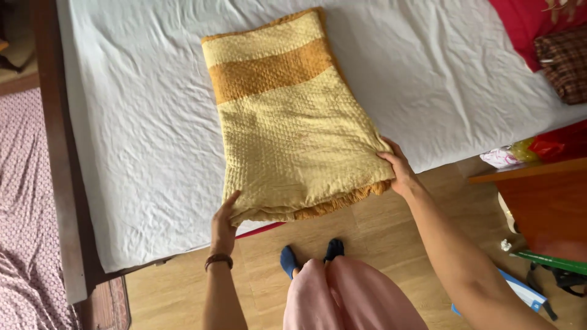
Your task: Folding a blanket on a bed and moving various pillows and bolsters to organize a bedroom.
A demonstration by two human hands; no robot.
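Both hands gripped the soft, probably light folded yellow blanket (293, 128) on the bed (140, 122), left hand (224, 223) and right hand (398, 168) pinching its near corners.

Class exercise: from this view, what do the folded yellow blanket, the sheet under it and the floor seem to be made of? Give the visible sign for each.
Folded yellow blanket: looks like soft woven cotton with a matte waffle texture, going by its bumpy grid. White sheet: thin plain cloth, judging by fine creases. Floor: wood or wood-look boards, slightly glossy, with visible grain lines. Left hand and right hand grip the blanket's near corners.
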